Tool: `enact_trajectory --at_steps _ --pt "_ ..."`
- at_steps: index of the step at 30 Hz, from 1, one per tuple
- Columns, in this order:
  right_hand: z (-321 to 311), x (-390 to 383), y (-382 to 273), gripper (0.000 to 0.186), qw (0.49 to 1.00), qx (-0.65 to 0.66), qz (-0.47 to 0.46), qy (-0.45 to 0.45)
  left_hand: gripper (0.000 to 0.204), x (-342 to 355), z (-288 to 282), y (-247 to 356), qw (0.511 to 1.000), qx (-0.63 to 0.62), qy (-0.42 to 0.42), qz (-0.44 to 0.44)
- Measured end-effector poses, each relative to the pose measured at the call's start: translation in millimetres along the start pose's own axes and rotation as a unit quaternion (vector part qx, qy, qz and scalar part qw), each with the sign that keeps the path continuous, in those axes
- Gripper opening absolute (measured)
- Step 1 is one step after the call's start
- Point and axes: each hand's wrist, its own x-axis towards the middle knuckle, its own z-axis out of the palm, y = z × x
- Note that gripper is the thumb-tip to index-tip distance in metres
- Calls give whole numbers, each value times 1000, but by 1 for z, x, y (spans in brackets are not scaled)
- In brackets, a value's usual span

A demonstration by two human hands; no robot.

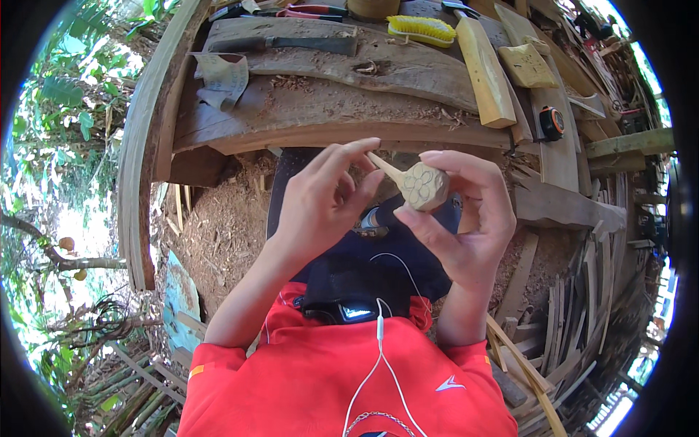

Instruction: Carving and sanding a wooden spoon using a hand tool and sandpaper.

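Note:
A pale carved wooden piece (pixel 425 186) with a rounded head and a thin stem is held up over my lap. Outlined petals form a flower on its face. My right hand (pixel 473 207) grips the head between thumb and fingertips, from the right side. On the other side, my left hand (pixel 328 189) has its forefinger and thumb closed around the stem's end, the other fingers curled. Just beyond both hands runs the front edge of a worn wooden bench (pixel 349 135).
On the bench lie a dark-handled knife (pixel 291 44), a yellow brush (pixel 421 30), a torn sheet of sandpaper (pixel 224 76), red-handled pliers (pixel 313 12) and a wood block (pixel 484 73). A tape measure (pixel 552 123) rests at right. Scrap strips (pixel 575 313) pile at lower right.

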Motion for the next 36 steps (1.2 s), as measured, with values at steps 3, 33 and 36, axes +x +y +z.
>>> enact_trajectory --at_steps 3,33,36 --pt "9 1 -4 50 1000 2 -11 -2 34 -1 3 1 999 30 -24 29" --pt "38 -85 -19 12 974 -112 126 -149 34 -52 -23 5 949 -276 -88 -123" --pt "51 -91 -13 14 973 -154 64 -159 31 -52 -22 -3 888 -433 -15 -155"
